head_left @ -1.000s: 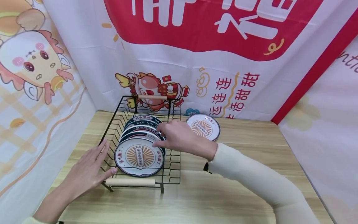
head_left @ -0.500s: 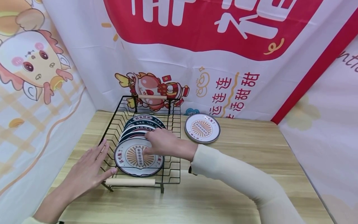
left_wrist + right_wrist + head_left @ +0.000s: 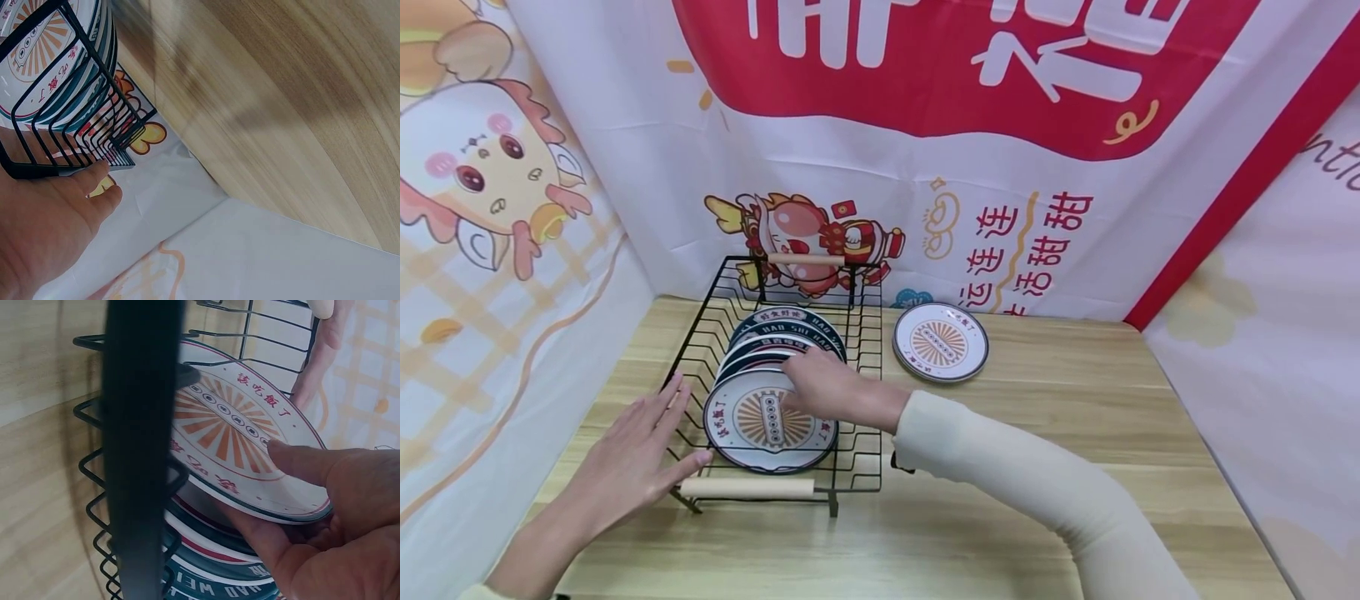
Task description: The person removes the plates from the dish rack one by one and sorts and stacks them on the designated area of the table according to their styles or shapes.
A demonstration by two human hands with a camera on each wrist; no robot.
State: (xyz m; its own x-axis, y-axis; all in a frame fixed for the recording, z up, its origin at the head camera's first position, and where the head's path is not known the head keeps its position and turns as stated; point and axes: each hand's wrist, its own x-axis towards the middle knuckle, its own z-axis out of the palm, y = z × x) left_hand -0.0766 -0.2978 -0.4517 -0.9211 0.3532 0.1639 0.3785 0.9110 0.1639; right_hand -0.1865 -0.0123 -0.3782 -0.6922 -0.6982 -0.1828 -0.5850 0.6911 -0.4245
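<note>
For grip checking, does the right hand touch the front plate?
Touching: the right wrist view shows the right hand pinching the front plate, thumb on its face, fingers behind.

Left hand [image 3: 625, 457] lower left, fingers [image 3: 672, 415] pretty straight; right hand [image 3: 827, 385] kinda mid-frame, pinching, arm [image 3: 1007, 467] slanting lower right.

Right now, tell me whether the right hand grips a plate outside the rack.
No, the right hand pinches the front plate, which stands in the rack.
</note>
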